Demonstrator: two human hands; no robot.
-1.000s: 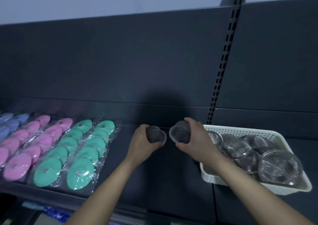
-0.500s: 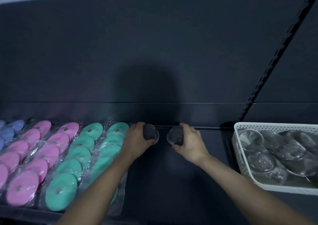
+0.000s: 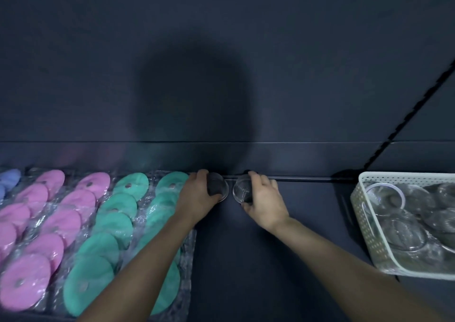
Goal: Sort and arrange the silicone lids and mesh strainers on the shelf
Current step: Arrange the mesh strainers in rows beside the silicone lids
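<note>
- The shelf (image 3: 246,260): dark, matt and smooth, probably painted metal.
- The pink lids (image 3: 34,280) and the green lids (image 3: 98,248): matt, each under a glossy, wrinkled clear wrap (image 3: 145,211).
- The left mesh strainer (image 3: 216,190) and the right mesh strainer (image 3: 242,192): fine metal mesh with a shiny rim.
- The basket (image 3: 364,223): white plastic, smooth, with small holes in the wall.

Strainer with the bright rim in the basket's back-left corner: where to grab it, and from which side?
Take the strainer by its rim, probably from above. It seems to lie on top of the pile with the rim ring exposed and facing up. The basket wall blocks a sideways approach from the left, and the mesh bowl sits pressed among the other strainers.
</note>
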